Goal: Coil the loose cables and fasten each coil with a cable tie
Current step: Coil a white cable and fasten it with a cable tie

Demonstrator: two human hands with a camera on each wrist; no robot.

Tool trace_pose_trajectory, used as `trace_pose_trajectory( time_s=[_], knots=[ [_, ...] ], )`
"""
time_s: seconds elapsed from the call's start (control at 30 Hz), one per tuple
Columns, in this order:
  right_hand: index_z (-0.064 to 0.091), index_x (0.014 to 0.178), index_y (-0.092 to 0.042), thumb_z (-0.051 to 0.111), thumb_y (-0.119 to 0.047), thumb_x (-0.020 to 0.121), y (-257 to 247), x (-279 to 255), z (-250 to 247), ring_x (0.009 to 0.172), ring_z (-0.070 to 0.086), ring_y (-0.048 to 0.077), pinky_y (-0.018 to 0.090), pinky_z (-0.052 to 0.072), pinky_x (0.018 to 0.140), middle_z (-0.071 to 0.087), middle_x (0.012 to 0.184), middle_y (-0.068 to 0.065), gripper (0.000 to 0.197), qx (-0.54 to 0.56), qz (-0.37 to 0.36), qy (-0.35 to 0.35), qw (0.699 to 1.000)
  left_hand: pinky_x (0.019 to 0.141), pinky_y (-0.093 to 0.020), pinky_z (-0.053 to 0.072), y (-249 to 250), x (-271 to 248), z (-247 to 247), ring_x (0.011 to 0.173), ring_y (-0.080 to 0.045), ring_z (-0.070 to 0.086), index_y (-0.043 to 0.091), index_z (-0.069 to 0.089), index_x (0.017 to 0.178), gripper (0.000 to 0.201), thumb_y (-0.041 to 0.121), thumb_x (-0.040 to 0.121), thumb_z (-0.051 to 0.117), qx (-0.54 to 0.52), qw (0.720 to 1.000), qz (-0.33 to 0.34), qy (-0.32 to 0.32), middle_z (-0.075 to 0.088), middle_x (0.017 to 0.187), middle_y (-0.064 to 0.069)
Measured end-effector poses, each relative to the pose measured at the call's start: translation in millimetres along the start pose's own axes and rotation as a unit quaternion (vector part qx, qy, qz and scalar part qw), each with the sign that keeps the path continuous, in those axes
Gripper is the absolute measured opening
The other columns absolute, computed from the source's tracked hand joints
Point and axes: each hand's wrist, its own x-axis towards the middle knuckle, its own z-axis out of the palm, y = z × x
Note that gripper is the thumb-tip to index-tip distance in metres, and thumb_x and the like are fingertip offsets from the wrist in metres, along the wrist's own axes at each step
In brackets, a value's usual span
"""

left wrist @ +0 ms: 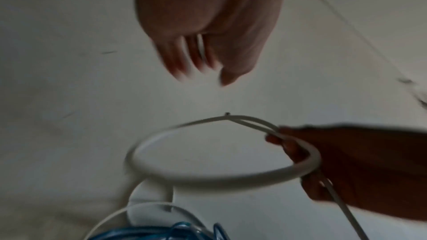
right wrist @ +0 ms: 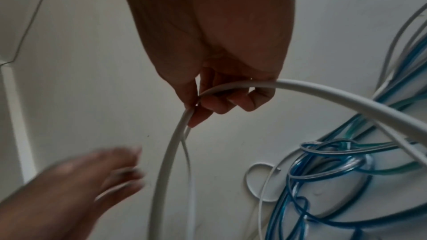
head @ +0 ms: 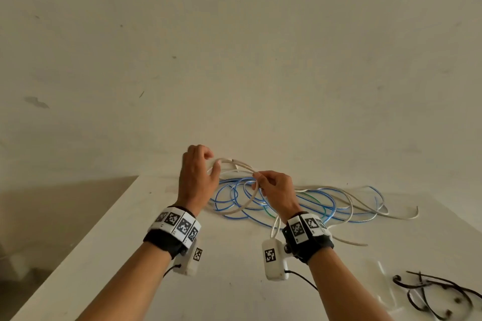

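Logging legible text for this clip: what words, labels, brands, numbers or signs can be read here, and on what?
None: no word, brand or number is readable in any view.
Wrist bands and camera housing: black-and-white square marker patterns only, not text.
White cable and blue cable: no legible printing; the wrist views are blurred.

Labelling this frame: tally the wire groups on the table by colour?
White cable, pinched by right hand: 1
Blue cable tangle, partly green: 1
Black cable ties, one pile: 1
Total: 3 groups; strands within each too tangled to count.
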Motion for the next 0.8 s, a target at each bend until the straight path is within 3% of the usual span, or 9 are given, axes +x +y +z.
trace_pose_trajectory(
  time_s=[0.07,0.13,0.2,0.27,0.37,0.43,0.53,0.67,0.8],
  knots=[
    [0.074,0.092,-0.003,0.062,-0.019,0.101,-0.8,3.7,9.4,0.055,0.053,0.009,0.027,0.045,0.059,0.073,0.072,0.005,0.022,-0.004,-0.013,0.008,1.000,0.071,-0.038,0.055,12.5,-6.1,16.8,0.070,-0.015,0.064,0.015,0.062,0.089,0.027,0.041,0.096,0.064,-0.091,0.990,-0.017,-0.105,0.068,0.077,0.006],
    [0.074,0.090,-0.005,0.061,-0.018,0.101,2.3,6.9,18.0,0.055,0.054,0.010,0.028,0.046,0.058,0.072,0.069,0.004,0.021,-0.004,-0.024,0.020,1.000,0.076,-0.043,0.058,24.0,-12.9,31.7,0.070,-0.014,0.067,0.014,0.064,0.092,0.046,0.058,0.098,0.050,-0.174,0.953,-0.114,-0.222,0.071,0.077,0.006],
    [0.073,0.092,-0.007,0.057,-0.014,0.101,9.2,10.9,26.0,0.055,0.059,0.013,0.033,0.050,0.057,0.071,0.067,0.004,0.020,-0.002,-0.025,0.017,1.000,0.063,-0.039,0.059,29.9,-18.6,43.9,0.065,-0.013,0.066,0.010,0.063,0.100,0.055,0.060,0.101,0.040,-0.252,0.912,-0.165,-0.280,0.067,0.074,0.004],
    [0.069,0.096,-0.008,0.052,-0.013,0.102,15.6,13.5,30.5,0.057,0.065,0.024,0.038,0.055,0.056,0.072,0.070,0.009,0.019,0.019,-0.018,0.020,0.999,0.054,-0.026,0.050,28.8,-23.2,56.0,0.057,-0.007,0.063,0.010,0.062,0.103,0.050,0.053,0.104,0.036,-0.253,0.920,-0.140,-0.266,0.065,0.070,0.004],
    [0.062,0.098,-0.006,0.048,-0.016,0.106,22.7,20.4,25.1,0.049,0.055,0.017,0.030,0.046,0.050,0.070,0.065,0.007,0.019,0.055,-0.015,0.073,0.996,0.063,-0.025,0.045,8.0,-27.2,79.0,0.062,-0.003,0.058,0.014,0.063,0.094,0.040,0.041,0.107,0.037,-0.201,0.959,-0.075,-0.183,0.063,0.070,0.007],
    [0.061,0.098,-0.006,0.048,-0.017,0.106,23.8,24.7,16.9,0.049,0.048,0.013,0.028,0.040,0.049,0.067,0.066,0.004,0.019,0.068,-0.018,0.081,0.994,0.057,-0.023,0.039,-1.8,-28.9,88.7,0.055,-0.005,0.048,0.015,0.063,0.092,0.033,0.028,0.109,0.037,-0.255,0.943,-0.116,-0.181,0.054,0.063,0.009],
    [0.066,0.104,-0.005,0.048,-0.017,0.107,27.5,26.9,7.2,0.050,0.041,0.011,0.023,0.034,0.047,0.058,0.064,0.004,0.021,0.078,-0.030,0.011,0.996,0.049,-0.024,0.031,-6.4,-26.7,98.3,0.048,-0.011,0.035,0.009,0.062,0.102,0.029,0.015,0.108,0.033,-0.411,0.848,-0.281,-0.180,0.041,0.054,0.005],
    [0.074,0.115,-0.015,0.049,-0.029,0.107,31.9,24.8,-2.9,0.051,0.027,0.012,0.020,0.026,0.045,0.030,0.060,0.008,0.029,0.108,-0.044,-0.067,0.991,0.046,-0.024,0.021,-16.8,-21.8,97.2,0.041,-0.009,0.020,0.014,0.051,0.080,0.039,0.034,0.110,0.035,-0.521,0.745,-0.405,-0.101,0.025,0.047,0.007],
    [0.075,0.109,-0.011,0.057,-0.024,0.102,44.4,19.3,-12.4,0.058,0.041,0.015,0.020,0.034,0.054,0.062,0.073,0.006,0.024,0.149,-0.009,-0.201,0.968,0.057,-0.026,0.041,-38.1,-15.2,95.2,0.049,-0.011,0.048,0.007,0.063,0.096,0.035,0.026,0.110,0.037,-0.587,0.672,-0.443,-0.088,0.058,0.064,0.000]
  ],
)
